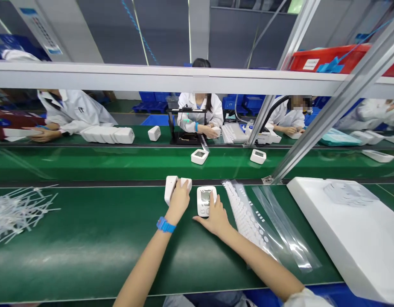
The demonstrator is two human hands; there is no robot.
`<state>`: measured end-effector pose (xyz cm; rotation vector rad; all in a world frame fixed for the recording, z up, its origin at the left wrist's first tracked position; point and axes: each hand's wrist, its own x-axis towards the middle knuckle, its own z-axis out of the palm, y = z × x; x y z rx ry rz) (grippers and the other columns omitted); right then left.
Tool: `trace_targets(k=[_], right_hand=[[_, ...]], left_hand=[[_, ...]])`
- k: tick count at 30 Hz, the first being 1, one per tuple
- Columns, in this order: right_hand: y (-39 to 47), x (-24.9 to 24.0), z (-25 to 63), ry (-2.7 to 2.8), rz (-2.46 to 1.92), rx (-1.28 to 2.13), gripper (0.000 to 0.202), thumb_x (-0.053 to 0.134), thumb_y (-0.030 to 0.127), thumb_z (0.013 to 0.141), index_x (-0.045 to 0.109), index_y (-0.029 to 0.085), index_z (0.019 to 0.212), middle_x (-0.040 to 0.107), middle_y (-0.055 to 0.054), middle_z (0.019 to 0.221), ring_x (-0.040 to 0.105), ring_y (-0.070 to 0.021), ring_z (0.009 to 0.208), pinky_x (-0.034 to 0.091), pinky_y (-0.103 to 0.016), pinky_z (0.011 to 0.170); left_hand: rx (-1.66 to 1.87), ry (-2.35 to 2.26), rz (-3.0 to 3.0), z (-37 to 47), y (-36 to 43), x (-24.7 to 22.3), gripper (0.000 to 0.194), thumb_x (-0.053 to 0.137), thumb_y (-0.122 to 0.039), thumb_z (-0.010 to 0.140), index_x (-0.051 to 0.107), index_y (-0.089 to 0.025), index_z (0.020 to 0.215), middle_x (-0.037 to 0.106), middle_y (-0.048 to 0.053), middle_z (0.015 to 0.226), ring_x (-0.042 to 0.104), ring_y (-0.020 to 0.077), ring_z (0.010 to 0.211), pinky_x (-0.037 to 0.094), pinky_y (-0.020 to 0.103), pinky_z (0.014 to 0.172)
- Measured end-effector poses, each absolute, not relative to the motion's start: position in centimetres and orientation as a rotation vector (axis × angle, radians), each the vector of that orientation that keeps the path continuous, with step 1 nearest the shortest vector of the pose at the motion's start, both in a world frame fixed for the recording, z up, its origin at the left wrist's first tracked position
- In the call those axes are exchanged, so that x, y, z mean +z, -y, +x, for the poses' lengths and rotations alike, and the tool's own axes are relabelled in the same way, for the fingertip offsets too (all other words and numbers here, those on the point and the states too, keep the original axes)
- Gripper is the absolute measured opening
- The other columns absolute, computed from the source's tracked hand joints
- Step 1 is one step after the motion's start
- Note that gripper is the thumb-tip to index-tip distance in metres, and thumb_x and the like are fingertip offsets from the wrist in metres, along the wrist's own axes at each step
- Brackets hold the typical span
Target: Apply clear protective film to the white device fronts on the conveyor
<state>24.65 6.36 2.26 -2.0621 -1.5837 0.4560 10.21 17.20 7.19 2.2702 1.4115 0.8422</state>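
Observation:
My left hand (pixel 179 198), with a blue strap on its wrist, has its fingers closed over a white monitor unit (pixel 185 182) standing on edge. Beside it, a second white unit (pixel 169 191) also stands on edge, close to my thumb side. A white monitor with a grey display (pixel 204 197), resembling a blood pressure monitor, lies face up. My right hand (pixel 216 217) reaches over its right side with fingers apart, the index fingertip on the display and the thumb near its lower edge. To the right lie a sheet of white round stickers (pixel 244 213) and clear plastic strips (pixel 283 221).
A pile of thin white strips (pixel 20 211) lies at far left. On the right rests a large white foam tray (pixel 350 238) with clear film pieces (pixel 350 192). A green conveyor (pixel 145 164) carrying white monitors runs behind, below a metal crossbar (pixel 152 76). Several co-workers sit opposite.

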Motion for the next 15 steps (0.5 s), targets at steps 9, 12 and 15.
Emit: trace_targets(k=[9,12,15], right_hand=[[-5.7,3.2,28.4,1.537,-1.832,0.523,0.111,0.079,0.034,0.063,0.015,0.019,0.153,0.040,-0.021,0.145,0.044,-0.0400,0.133,0.039,-0.055,0.108],[-6.0,4.6,31.5,1.409,-1.747,0.633,0.101,0.076,0.042,0.069,0.020,0.020,0.150,0.040,-0.019,0.148,0.045,-0.0334,0.136,0.034,-0.051,0.114],[-8.6,6.4,34.6,1.398,-1.767,0.584,0.104,0.078,0.047,0.068,0.020,0.020,0.150,0.046,-0.019,0.144,0.053,-0.0333,0.129,0.040,-0.052,0.109]], left_hand=[[1.005,-1.399,1.840,5.0,-6.9,5.0,0.044,0.035,-0.034,0.102,0.048,-0.021,0.141,0.041,0.015,0.155,0.035,0.0298,0.146,0.036,0.049,0.116],[0.987,-1.420,1.555,3.4,-4.5,2.1,0.047,0.036,-0.043,0.101,0.045,-0.023,0.143,0.042,0.012,0.155,0.036,0.0281,0.145,0.037,0.047,0.115],[0.879,-1.426,1.414,3.6,-2.9,-0.7,0.053,0.027,-0.047,0.102,0.032,-0.025,0.150,0.041,0.011,0.156,0.037,0.0253,0.145,0.046,0.040,0.109]])
